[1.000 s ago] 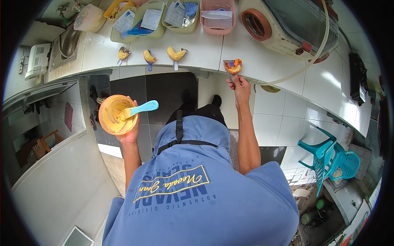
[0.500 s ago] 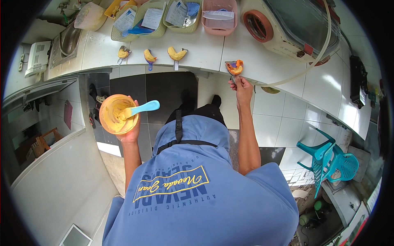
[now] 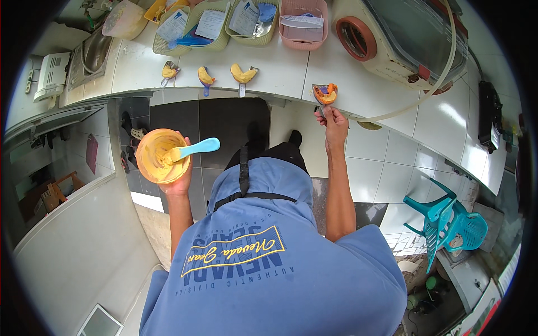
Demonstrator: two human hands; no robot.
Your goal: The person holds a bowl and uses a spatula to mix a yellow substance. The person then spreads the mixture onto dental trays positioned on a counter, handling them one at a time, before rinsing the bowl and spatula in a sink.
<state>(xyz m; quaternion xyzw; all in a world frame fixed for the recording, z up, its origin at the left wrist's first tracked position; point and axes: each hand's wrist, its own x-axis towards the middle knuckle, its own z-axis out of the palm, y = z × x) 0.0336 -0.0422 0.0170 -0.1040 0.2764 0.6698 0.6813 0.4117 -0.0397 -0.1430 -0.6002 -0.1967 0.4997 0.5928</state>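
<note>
Head view, looking down. Nearest: your blue shirt [image 3: 291,269], a black strap [image 3: 245,173] at its lower hem. Beyond it, your left hand [image 3: 182,183] cups an orange bowl [image 3: 139,161] from the side and below, well out over the floor. Bowl tilted so its mouth faces you; yellow paste [image 3: 150,152] smeared round the inside wall. Light-blue spatula [image 3: 200,147] leans in it, paste-coated blade down in the bowl, handle jutting past the rim to the right; no finger on that handle.

Your right hand [image 3: 336,124] reaches farther out, thumb and fingertips pinching the short handle of a horseshoe-shaped tray [image 3: 325,94]. Orange and yellow material on this one, a patch of purple too. It sits over the counter's near edge; whether it touches the surface, you can't tell from this angle.

White counter [image 3: 280,67] next. Left of the held tray, well apart from it, three handled trays [image 3: 242,89] lie in a row along the front edge, each bearing a yellow curved mound, handles toward you.

Behind them: green baskets [image 3: 210,46] with papers, then a pink basket [image 3: 303,42]. Right of those, a pale cabinet [image 3: 386,64] with a round reddish port.
</note>
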